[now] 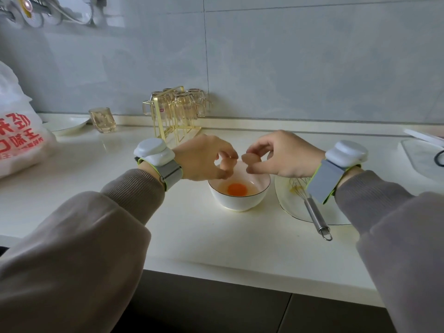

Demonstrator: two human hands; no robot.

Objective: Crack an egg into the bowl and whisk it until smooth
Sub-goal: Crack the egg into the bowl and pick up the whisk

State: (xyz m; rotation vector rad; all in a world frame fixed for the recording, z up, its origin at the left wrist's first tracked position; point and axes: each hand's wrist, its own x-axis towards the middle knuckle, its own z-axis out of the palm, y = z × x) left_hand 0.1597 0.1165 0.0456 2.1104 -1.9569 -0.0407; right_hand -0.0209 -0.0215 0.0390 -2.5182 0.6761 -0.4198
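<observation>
Pinching one shell half (225, 165) between curled fingers and thumb, the left hand (201, 157) hangs over the left rim of the bowl (240, 203). The right hand (288, 156) grips the other half (251, 157) the same way, the two pieces just apart. Below them the yolk (237, 189) lies whole in the bowl, which stands on the counter (192, 236). To its right the whisk (314, 212) lies on a plate (284, 203).
</observation>
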